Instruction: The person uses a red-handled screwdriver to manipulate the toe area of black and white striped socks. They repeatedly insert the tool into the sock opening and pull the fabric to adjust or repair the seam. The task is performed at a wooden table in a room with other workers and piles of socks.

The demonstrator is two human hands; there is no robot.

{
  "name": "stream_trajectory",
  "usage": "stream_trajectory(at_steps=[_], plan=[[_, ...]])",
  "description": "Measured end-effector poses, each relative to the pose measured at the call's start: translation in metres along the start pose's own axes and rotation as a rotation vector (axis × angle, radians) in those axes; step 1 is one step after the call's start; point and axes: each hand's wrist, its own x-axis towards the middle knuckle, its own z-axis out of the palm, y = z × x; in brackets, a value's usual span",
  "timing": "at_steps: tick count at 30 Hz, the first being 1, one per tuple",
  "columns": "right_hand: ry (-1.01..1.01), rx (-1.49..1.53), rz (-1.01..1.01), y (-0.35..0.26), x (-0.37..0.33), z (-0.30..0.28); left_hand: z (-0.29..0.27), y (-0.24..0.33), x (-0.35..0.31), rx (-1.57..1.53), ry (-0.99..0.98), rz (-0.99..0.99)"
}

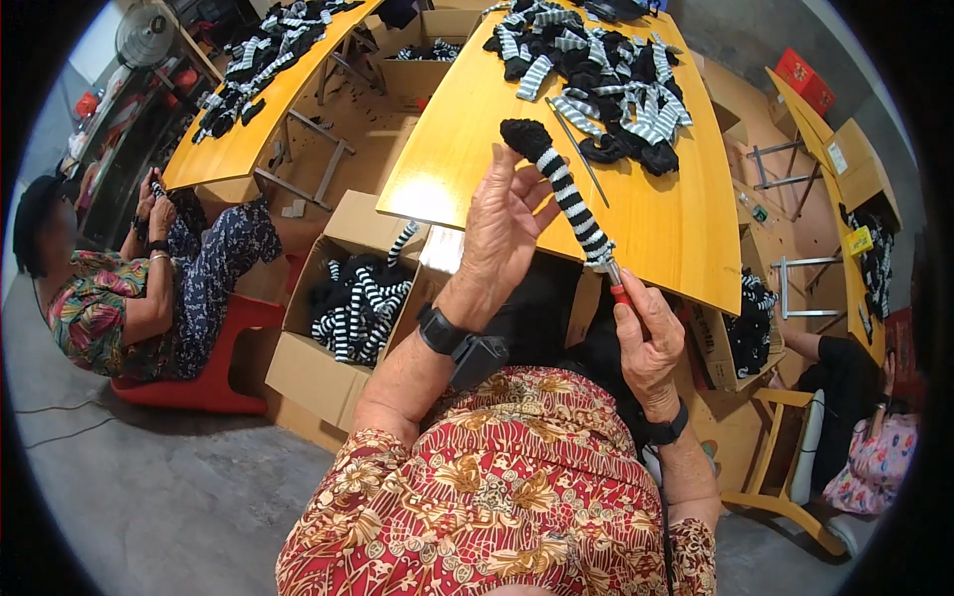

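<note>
My right hand (651,343) is closed around the red handle of a tool (620,295) with a metal shaft. Over that shaft sits a knitted tube (568,199), black and white striped with a plain black end, slanting up to the left. Beside the tube, my left hand (502,214) is raised with its fingers apart, some passing behind the knit; whether they touch it I cannot tell. Beyond my hands, a pile of black and grey-striped knit pieces (596,84) covers the far part of the yellow table (437,164). A thin dark rod (577,151) lies near the pile.
An open cardboard box (318,382) of striped knit pieces stands at my left, and another box (730,343) at my right. A person (109,278) sits on a red chair (214,368) at far left; another person (870,462) is at far right. Further tables hold similar pieces.
</note>
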Motion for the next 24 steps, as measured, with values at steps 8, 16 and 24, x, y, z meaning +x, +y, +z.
stream_trajectory(at_steps=[8, 16, 24], plan=[[-0.057, -0.047, -0.071, 0.000, -0.001, -0.005, 0.002, 0.007, -0.002, 0.234, -0.043, 0.034], [-0.129, -0.058, -0.067, 0.003, -0.002, -0.024, 0.009, 0.028, -0.002, 0.237, -0.014, -0.061], [-0.167, -0.021, -0.040, 0.003, 0.000, -0.022, 0.013, 0.007, -0.005, 0.231, -0.097, -0.149]])
